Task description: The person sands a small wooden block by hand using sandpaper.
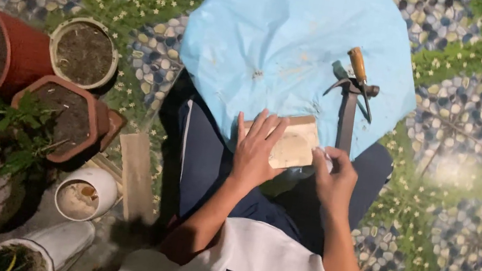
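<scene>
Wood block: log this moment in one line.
left hand flat on wood block | right hand at its right edge | hammer on blue sheet

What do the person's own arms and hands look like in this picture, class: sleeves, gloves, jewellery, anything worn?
Both arms are bare from the elbow down. The left hand and right hand wear no gloves, and no rings, watch or bracelets show. The only clothing near the arms is a white short-sleeved shirt with large black lettering.
</scene>
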